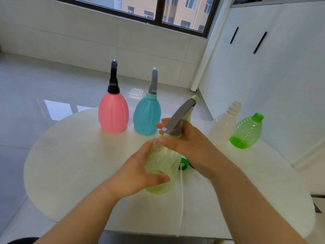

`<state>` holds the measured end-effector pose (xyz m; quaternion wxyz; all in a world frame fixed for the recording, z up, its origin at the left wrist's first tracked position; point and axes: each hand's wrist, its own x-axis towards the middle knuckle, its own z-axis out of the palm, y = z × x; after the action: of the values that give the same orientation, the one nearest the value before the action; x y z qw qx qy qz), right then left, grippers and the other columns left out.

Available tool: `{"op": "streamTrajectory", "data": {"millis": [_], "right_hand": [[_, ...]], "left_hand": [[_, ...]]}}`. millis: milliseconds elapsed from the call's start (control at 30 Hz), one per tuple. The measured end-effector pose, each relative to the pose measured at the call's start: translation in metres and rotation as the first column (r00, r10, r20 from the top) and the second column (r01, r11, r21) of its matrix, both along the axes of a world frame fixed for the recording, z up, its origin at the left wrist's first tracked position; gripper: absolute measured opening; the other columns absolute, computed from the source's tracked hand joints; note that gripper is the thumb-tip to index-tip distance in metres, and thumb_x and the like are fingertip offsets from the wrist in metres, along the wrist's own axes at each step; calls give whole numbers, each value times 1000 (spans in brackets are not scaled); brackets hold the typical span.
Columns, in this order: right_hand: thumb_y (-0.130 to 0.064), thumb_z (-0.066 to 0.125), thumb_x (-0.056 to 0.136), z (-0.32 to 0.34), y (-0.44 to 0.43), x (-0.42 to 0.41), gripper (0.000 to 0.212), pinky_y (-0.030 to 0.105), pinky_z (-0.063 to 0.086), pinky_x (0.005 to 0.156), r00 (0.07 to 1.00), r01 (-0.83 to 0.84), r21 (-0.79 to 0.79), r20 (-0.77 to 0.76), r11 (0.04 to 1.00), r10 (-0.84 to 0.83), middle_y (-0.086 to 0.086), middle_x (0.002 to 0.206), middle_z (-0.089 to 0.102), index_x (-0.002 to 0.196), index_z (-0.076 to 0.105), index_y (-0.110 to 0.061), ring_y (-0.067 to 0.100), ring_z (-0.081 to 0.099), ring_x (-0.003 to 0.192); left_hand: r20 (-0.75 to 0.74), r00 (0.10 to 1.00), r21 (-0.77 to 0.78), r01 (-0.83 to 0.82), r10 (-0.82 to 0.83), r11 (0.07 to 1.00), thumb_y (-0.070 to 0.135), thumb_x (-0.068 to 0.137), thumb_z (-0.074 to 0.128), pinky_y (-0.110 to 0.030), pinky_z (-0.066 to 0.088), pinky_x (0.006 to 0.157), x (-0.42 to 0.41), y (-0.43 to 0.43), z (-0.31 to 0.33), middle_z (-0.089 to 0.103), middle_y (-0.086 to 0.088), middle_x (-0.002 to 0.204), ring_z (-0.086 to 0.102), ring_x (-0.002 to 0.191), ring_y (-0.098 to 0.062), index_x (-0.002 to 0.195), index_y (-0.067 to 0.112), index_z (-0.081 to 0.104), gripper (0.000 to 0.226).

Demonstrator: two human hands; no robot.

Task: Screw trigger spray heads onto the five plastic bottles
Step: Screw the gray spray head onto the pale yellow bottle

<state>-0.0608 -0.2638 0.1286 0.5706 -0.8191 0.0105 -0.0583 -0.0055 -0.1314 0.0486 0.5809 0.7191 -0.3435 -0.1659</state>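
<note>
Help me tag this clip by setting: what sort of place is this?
Likely a room in a flat, not a workshop: a round white table on glossy floor tiles, white cupboards with black handles, and a window facing apartment blocks.

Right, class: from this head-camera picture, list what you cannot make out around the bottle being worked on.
1. Head view: the right hand covers the pale green bottle at its neck, so how far the grey spray head is screwed on is hidden.
2. Head view: the green spray head on the table lies mostly behind that bottle and that hand.
</note>
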Motion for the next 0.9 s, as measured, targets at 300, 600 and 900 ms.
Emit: {"op": "streamTrajectory", "data": {"millis": [300, 600, 900], "right_hand": [[-22, 63, 76, -26, 25, 1, 11, 1, 42, 65, 894, 400, 13, 217, 917, -393, -19, 76, 61, 84, 59, -28, -14, 56, 71], [-9, 61, 79, 9, -1, 21, 12, 1, 44, 66, 984, -159, 4, -83, 987, 158, -17, 79, 69, 85, 67, -18, -10, 62, 79], [-24, 65, 76, -26, 28, 27, 16, 8, 41, 54, 826, 521, -30, 268, 853, -495, -16, 52, 53, 61, 59, -23, 4, 56, 55]], "left_hand": [[46, 987, -58, -149, 152, 987, 24, 59, 80, 9, 34, 69, -10, -9, -11, 45, 35, 102, 42, 94, 27, 98, 57, 33, 69], [-8, 1000, 31, 22, -22, 999, 15, 61, 81, 8, 34, 69, 2, -6, -9, 43, 29, 107, 43, 98, 21, 103, 51, 28, 77], [-17, 989, -31, -145, 144, 989, 20, 53, 82, 3, 40, 67, -5, -16, -22, 50, 25, 97, 51, 90, 11, 95, 45, 35, 67]]}}
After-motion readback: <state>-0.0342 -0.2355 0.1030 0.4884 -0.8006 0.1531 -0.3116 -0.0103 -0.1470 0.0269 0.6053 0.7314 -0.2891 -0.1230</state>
